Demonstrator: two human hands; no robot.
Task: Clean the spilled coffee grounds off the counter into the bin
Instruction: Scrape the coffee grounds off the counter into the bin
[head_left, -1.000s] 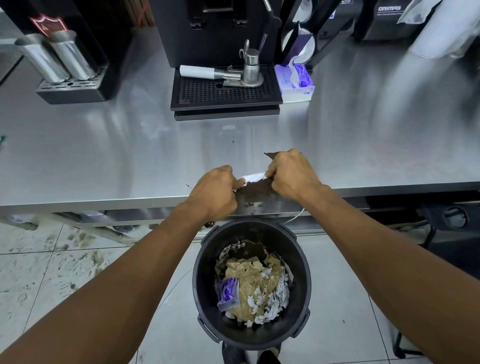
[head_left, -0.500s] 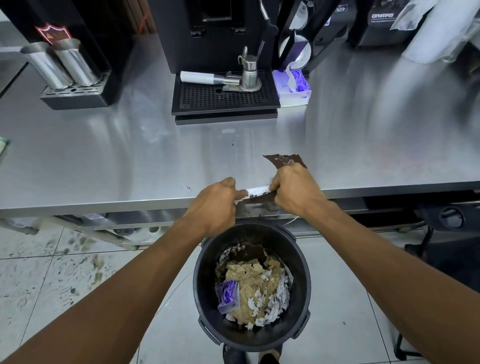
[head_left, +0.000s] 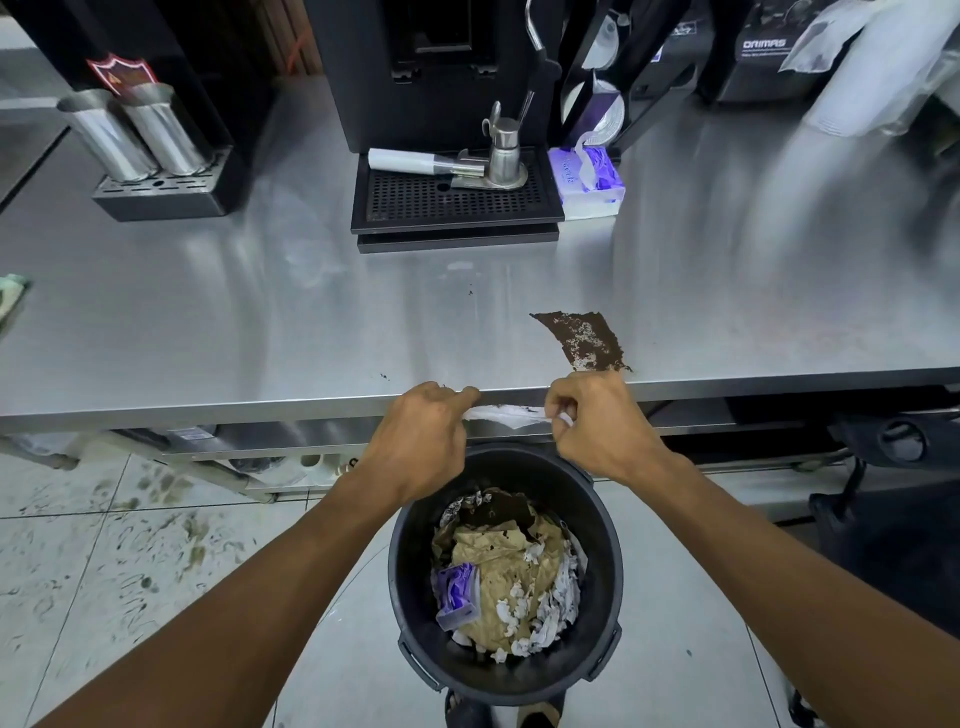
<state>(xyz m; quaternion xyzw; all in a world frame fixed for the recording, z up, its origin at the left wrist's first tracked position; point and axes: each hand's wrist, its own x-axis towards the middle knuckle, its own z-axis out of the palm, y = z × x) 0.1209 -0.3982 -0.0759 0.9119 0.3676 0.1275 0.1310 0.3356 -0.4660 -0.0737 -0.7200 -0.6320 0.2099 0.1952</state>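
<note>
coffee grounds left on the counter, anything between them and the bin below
Nothing visible blocks the way. The remaining patch of coffee grounds lies at the counter edge. The open bin stands on the floor below, a little left of it. Only the right hand and left hand, stretching a tissue at the edge, are between.

Bright, even light from overhead — the steel desk (head_left: 208, 322) throws back broad, soft streaks of glare, strongest at the right. Shadows are faint. The wide lens bows the desk's front edge and stretches the forearms; the far right corner looks smeared — elsewhere focus holds.
</note>
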